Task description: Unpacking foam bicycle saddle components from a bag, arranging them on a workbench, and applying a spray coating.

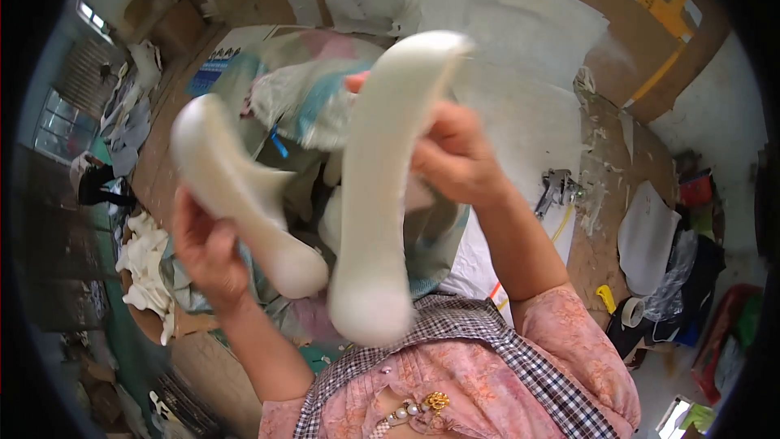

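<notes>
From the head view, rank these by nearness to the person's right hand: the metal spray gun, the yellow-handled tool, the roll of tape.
From the right hand:
1. Metal spray gun, just to its right on the white sheet's edge.
2. Yellow-handled tool, lower right on the brown board.
3. Roll of tape, beside that tool, slightly farther out; these two are nearly level.

Both forearms raised, left hand point(207, 248) and right hand point(455, 154) each closed in a grip.

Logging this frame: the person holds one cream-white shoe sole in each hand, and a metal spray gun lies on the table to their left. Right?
Not quite. The left hand and right hand each hold a cream-white sole, but the head view shows the metal spray gun to the person's right.
</notes>
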The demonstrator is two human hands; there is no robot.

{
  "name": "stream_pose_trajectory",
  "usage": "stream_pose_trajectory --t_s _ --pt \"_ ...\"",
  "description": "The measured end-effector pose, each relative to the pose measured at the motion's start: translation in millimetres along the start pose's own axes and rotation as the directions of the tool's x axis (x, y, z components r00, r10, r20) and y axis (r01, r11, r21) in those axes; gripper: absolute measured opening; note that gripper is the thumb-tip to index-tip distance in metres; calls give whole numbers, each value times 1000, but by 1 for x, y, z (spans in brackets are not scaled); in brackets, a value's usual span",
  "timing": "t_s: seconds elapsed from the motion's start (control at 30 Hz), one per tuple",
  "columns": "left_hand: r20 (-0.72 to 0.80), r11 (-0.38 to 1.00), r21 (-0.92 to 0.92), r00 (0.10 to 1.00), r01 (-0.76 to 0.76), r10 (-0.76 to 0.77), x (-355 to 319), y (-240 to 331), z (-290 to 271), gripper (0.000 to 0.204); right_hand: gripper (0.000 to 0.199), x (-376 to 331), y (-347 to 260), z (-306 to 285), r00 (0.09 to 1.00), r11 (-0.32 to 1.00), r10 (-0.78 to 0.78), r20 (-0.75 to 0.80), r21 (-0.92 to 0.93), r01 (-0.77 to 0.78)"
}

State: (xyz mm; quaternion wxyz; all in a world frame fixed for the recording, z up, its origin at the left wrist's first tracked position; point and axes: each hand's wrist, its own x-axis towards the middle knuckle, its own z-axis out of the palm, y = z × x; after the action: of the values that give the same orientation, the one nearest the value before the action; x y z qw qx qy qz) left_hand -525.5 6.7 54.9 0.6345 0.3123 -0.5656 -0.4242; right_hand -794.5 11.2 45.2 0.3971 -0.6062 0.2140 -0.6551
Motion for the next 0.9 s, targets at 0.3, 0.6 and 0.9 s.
stream_pose_trajectory --t_s 0.3,0.6,0.9 --pt "293 875 6 836 483 -463 22 -133 112 51 15 -26 43 -234 795 472 55 -603 -686 -553" --pt "339 570 733 528 371 -779 20 -126 8 58 41 -52 85 -588 891 888 -153 -427 -455 -65" --pt "304 306 934 862 -185 -406 49 -152 118 60 45 15 -3 -525 880 685 -464 -96 -669 288"
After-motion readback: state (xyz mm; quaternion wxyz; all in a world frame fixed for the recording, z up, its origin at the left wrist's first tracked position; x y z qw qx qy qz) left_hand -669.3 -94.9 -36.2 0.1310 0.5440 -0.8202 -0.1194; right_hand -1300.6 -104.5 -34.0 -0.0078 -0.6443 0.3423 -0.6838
